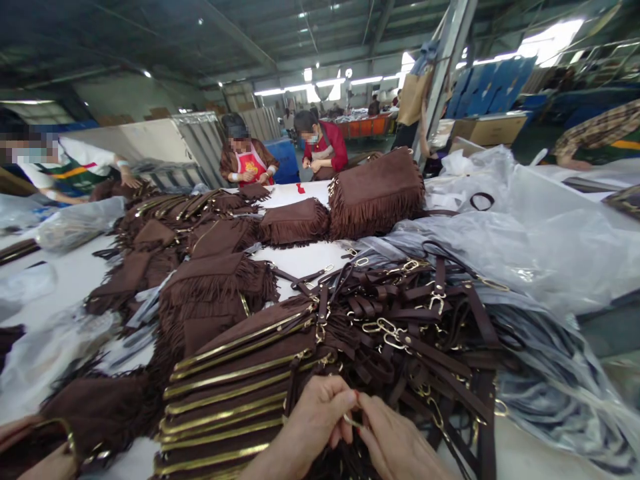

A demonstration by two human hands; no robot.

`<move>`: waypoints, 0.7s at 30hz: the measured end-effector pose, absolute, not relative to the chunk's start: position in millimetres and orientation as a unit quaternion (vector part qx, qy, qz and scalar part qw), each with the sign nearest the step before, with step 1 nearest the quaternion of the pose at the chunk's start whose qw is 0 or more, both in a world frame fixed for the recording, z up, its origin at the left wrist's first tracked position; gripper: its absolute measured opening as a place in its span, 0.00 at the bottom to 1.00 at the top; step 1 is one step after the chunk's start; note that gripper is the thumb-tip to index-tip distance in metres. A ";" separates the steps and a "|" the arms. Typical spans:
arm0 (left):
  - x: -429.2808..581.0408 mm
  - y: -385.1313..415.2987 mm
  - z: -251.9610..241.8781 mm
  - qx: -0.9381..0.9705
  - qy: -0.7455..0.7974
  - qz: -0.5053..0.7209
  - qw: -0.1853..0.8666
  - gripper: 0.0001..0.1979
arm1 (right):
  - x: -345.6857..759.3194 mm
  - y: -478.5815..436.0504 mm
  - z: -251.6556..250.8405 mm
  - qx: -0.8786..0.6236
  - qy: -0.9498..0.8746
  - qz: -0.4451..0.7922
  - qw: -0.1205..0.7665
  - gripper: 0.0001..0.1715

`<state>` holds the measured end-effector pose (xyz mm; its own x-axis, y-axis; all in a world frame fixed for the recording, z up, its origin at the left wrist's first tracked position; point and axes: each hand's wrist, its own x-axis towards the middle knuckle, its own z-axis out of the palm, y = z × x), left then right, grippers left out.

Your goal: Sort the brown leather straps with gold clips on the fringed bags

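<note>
My left hand [320, 410] and my right hand [393, 433] meet at the bottom centre, fingertips pinched together. Between them is a small gold-toned metal loop [354, 420], partly hidden by the fingers. Just left of my hands lies a row of brown fringed bags [250, 340] with gold-coloured metal edges, close together. A heap of dark brown straps [435, 340] with gold-coloured hooks and oval rings spreads to the right, reaching beneath my fingers. What the loop is attached to cannot be made out.
More fringed bags [215, 280] are stacked to the left, with a tall pile [377, 190] behind. Clear plastic sheeting [540, 233] covers the right side. Another person's hand [45, 460] is at lower left beside a bag. Co-workers [250, 160] stand across the table.
</note>
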<state>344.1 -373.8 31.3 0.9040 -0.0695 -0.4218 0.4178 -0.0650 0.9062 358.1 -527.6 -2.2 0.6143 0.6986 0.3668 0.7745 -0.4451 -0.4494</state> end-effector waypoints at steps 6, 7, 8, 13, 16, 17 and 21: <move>336.2 -362.9 25.2 0.905 0.009 -0.039 0.423 0.15 | 353.2 -519.2 -35.4 -0.865 -0.360 -0.080 0.340 0.18; 337.6 -357.6 27.8 0.938 -0.028 0.047 0.343 0.14 | 354.4 -518.8 -35.4 -0.871 -0.341 -0.079 0.346 0.15; 340.0 -351.7 30.4 0.954 -0.052 0.131 0.263 0.13 | 356.0 -518.4 -34.4 -0.876 -0.321 -0.077 0.352 0.13; 353.7 -324.6 30.8 0.961 -0.072 0.259 0.063 0.08 | 362.7 -514.5 -30.3 -0.888 -0.265 -0.089 0.366 0.09; 354.7 -313.7 22.9 0.957 -0.047 0.274 0.079 0.04 | 363.0 -512.1 -34.5 -0.891 -0.270 -0.090 0.353 0.08; 354.6 -310.8 21.1 0.956 -0.037 0.277 0.086 0.04 | 363.0 -511.5 -36.1 -0.893 -0.270 -0.085 0.350 0.08; 358.1 -305.9 23.4 0.962 -0.040 0.253 0.093 0.06 | 366.1 -507.7 -35.8 -0.896 -0.261 -0.064 0.353 0.07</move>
